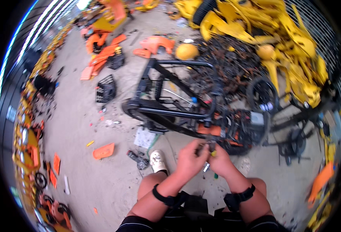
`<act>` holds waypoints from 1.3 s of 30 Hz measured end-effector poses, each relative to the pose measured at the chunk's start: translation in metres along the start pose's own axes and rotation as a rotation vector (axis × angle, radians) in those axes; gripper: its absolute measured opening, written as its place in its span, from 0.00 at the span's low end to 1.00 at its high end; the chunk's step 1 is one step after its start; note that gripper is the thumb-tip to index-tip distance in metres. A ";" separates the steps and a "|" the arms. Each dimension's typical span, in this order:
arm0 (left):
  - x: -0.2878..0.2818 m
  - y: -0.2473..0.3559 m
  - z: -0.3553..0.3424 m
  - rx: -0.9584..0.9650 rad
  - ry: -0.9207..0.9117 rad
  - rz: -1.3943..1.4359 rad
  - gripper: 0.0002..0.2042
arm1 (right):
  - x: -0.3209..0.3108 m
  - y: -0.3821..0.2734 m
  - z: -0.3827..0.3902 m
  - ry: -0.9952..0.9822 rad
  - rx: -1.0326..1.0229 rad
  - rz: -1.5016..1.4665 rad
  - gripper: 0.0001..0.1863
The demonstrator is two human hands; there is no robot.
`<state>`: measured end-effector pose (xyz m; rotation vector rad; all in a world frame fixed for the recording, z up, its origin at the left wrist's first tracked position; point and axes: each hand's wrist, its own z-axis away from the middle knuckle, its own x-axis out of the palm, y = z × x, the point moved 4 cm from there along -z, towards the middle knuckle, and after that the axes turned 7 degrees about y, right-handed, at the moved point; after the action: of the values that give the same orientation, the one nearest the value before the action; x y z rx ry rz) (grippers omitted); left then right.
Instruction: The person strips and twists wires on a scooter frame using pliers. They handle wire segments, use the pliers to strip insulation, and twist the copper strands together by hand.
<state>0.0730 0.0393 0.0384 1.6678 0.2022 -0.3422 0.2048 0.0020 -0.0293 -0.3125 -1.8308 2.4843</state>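
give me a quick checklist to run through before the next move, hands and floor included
1. Both hands visible: ok, left hand and right hand meet in front of the person.
2. Gloves on: not ok, both hands are bare.
3. Grip secure: cannot tell, the fingertips are blurred.
4. Floor beside the white shoe clear: not ok, a dark object lies just left of it.
5. Black frame steady: cannot tell from one picture.
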 end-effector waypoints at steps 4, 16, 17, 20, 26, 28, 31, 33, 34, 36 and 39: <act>0.005 -0.005 -0.001 0.053 0.018 -0.023 0.10 | 0.002 0.015 -0.004 0.008 0.091 -0.143 0.14; 0.077 -0.034 0.004 -0.007 -0.130 -0.039 0.09 | -0.037 0.039 0.006 0.064 0.412 -0.309 0.02; 0.085 -0.037 0.002 -0.002 -0.154 -0.037 0.09 | -0.046 0.047 0.005 0.052 0.409 -0.290 0.07; 0.080 -0.048 -0.003 -0.017 -0.149 0.009 0.09 | -0.051 0.067 0.001 -0.049 0.388 -0.248 0.17; 0.061 -0.086 -0.019 -0.115 -0.244 0.362 0.19 | -0.018 0.046 0.010 -0.161 0.383 -0.336 0.18; 0.053 -0.087 -0.020 -0.207 -0.405 0.417 0.17 | -0.011 0.032 0.014 -0.181 0.390 -0.384 0.18; 0.021 -0.082 -0.016 -0.427 -0.567 0.516 0.14 | 0.009 -0.002 0.029 -0.334 0.534 -0.395 0.19; 0.007 -0.081 -0.019 -0.414 -0.553 0.603 0.13 | 0.020 -0.005 0.031 -0.404 0.560 -0.457 0.19; -0.003 -0.083 -0.017 -0.461 -0.560 0.586 0.14 | 0.027 -0.007 0.032 -0.440 0.573 -0.488 0.20; -0.020 -0.086 -0.021 -0.352 -0.424 0.529 0.14 | 0.040 -0.013 0.033 -0.548 0.573 -0.518 0.23; -0.046 -0.089 -0.033 -0.291 -0.252 0.470 0.15 | 0.061 -0.022 0.038 -0.688 0.573 -0.585 0.27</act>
<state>0.0043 0.0861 -0.0259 1.3196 -0.3130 -0.1543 0.1358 -0.0175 -0.0060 1.0372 -0.9712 2.6339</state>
